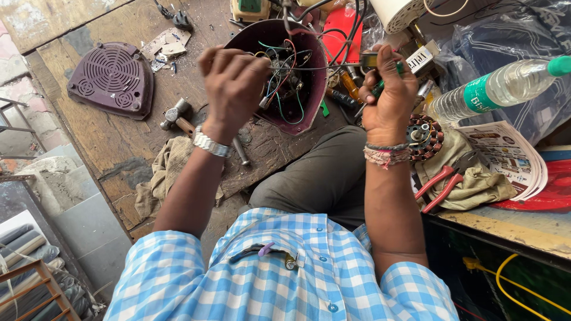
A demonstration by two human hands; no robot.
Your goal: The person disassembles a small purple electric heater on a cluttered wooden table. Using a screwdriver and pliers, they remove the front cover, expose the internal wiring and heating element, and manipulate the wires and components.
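head | left hand (233,89) raised, fingers pinching wire (309,68) | right hand (388,95) fisted on tool (379,88)

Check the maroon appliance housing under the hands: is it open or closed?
Open. The maroon housing shows its coloured wires, and its vented cover lies apart on the wooden bench.

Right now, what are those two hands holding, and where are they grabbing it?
The left hand pinches thin wires from the maroon housing near their ends. The right hand grips a green-handled tool by its handle.

grille (111,78) left of housing (288,71), pliers (439,185) right
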